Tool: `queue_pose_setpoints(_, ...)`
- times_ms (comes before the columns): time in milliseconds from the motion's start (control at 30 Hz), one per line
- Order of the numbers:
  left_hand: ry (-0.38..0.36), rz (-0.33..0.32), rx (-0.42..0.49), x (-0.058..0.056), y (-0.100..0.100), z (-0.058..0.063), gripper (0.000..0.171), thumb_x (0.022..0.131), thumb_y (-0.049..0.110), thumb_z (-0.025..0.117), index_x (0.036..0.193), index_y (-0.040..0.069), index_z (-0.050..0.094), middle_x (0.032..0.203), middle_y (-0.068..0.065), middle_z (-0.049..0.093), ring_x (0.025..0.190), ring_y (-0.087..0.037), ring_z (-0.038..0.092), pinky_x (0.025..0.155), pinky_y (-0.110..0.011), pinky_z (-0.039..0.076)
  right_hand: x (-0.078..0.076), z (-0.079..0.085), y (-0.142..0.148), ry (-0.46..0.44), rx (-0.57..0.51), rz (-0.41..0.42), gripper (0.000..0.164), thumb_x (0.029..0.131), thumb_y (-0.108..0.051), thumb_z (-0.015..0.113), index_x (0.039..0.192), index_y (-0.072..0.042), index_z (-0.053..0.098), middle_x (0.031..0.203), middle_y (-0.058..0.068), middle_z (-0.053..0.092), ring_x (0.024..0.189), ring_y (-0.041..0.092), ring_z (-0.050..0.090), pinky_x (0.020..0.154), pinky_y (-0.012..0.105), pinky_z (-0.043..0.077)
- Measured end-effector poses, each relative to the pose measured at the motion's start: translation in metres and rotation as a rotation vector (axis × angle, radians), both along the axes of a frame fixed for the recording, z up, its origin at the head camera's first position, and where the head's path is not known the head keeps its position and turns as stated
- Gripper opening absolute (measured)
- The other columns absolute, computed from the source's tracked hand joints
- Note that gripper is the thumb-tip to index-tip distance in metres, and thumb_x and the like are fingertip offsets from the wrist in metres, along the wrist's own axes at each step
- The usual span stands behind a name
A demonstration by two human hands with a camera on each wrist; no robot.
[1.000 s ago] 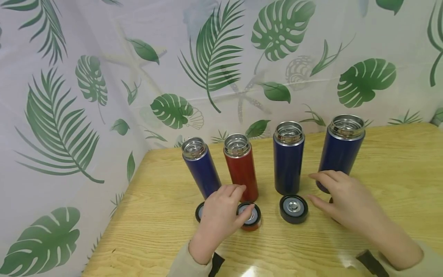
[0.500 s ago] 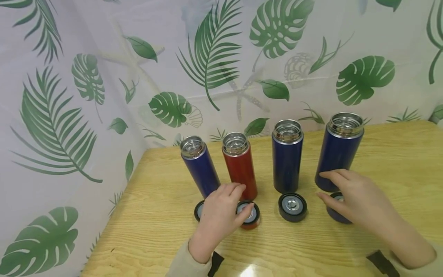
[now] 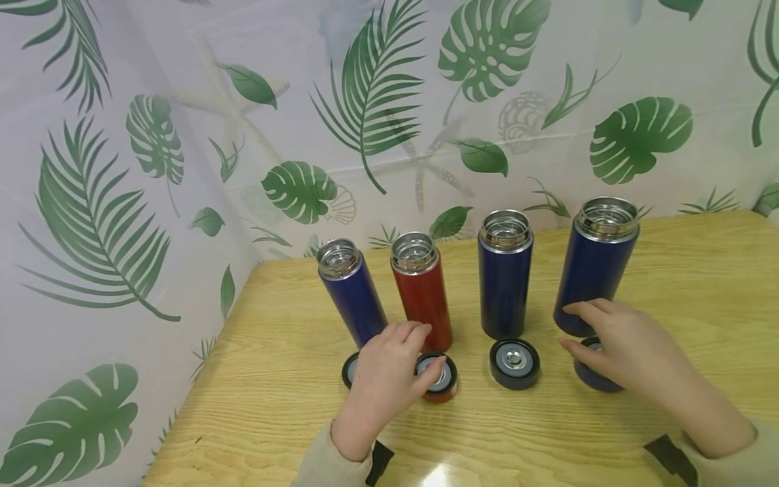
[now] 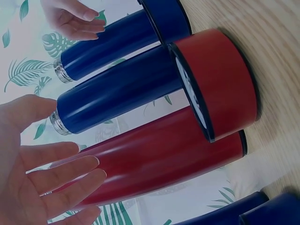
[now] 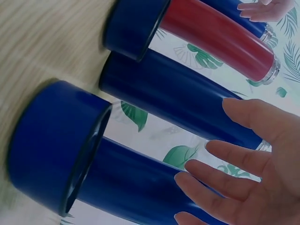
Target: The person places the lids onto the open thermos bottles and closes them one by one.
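The left hand (image 3: 389, 368) hovers above the red lid (image 4: 218, 84), thumb spread from its gently bent fingers, holding nothing. Well apart from it, the right hand (image 3: 629, 345) hangs in a similar loose pose, also holding nothing, above the rightmost blue lid (image 5: 58, 145). Both lids lie on the wooden table (image 3: 274, 406), before the red bottle (image 3: 426, 297) and the rightmost blue bottle (image 3: 596, 267), which stand upright.
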State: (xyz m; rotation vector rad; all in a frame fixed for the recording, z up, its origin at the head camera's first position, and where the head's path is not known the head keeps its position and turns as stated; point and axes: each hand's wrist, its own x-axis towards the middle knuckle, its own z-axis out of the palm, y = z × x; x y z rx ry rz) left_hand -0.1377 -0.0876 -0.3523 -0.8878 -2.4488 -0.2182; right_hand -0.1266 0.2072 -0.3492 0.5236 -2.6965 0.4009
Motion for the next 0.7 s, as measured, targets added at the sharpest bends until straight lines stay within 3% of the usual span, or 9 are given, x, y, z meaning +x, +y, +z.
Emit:
queue_pose_setpoints(300, -0.033, 0.012, -0.02, 0.0, -0.001, 0.002, 0.036, 0.079, 0.038, 0.062, 0.101, 0.01, 0.063, 0.094, -0.001, 0.062, 0.082, -0.015, 0.058, 0.063, -0.025, 0.048, -0.004, -0.005, 0.003, -0.128, 0.049, -0.022, 0.044, 0.07, -0.026, 0.073, 0.1, 0.003, 0.06, 0.087, 0.018, 0.061, 0.073, 0.033, 0.059, 0.058, 0.045, 0.047)
queue_pose_setpoints(700, -0.041, 0.01, -0.022, 0.001, -0.001, 0.002, 0.036, 0.079, 0.038, 0.062, 0.101, 0.009, 0.063, 0.094, -0.001, 0.061, 0.082, -0.014, 0.058, 0.063, -0.025, 0.048, -0.012, -0.015, 0.01, -0.202, 0.108, -0.026, 0.046, 0.067, -0.028, 0.075, 0.099, 0.003, 0.061, 0.083, 0.015, 0.06, 0.071, 0.032, 0.057, 0.054, 0.043, 0.046)
